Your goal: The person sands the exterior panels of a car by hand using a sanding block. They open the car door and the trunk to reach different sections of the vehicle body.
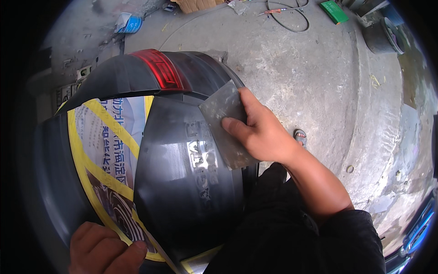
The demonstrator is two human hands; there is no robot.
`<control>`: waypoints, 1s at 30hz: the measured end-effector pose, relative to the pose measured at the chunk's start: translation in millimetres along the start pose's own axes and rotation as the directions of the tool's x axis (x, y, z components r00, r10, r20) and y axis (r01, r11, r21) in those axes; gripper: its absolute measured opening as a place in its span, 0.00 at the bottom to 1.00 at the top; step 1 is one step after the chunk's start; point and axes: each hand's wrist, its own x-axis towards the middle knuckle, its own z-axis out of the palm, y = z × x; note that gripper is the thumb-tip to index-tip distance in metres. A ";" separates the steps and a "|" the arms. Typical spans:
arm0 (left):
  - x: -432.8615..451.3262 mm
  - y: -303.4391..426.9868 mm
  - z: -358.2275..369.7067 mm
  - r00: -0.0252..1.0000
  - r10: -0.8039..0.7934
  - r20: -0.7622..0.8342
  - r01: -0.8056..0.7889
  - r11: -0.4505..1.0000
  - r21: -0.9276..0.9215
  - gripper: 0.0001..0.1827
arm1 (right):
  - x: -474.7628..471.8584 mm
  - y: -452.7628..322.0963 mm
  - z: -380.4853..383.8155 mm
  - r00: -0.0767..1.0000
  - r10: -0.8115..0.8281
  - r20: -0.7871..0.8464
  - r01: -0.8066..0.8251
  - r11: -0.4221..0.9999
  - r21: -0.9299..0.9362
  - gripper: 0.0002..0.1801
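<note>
In my right hand (260, 132) is a worn, grey, flexible sheet (222, 109) that looks like sandpaper, thumb on its near face. The sheet hangs over the edge of a dark, dull-coated car tailgate (160, 147), partly covering it. Raised, patchy lettering (200, 161) runs along the panel beside the sheet. My left hand (106, 248) is at the lower left with curled fingers, near the masked rear window; whether it grips anything is hidden. Printed paper (116, 140) covers that window under yellow masking tape (111, 125). A red tail light (162, 70) sits at the far corner.
On the concrete floor (318, 78) lie a blue can (131, 24), a cardboard box (196, 4), a green box (334, 12) and a looped hose (306, 25). A grey bucket (381, 36) stands upper right. A sandaled foot (300, 136) shows beyond my right wrist. Something blue (419, 222) is at lower right.
</note>
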 end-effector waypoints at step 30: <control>-0.1 -1.8 -0.6 0.999 0.029 0.033 -0.029 1.000 0.010 0.18 | -7.2 -17.1 -5.5 0.997 0.024 0.071 -0.011 0.985 -0.171 0.17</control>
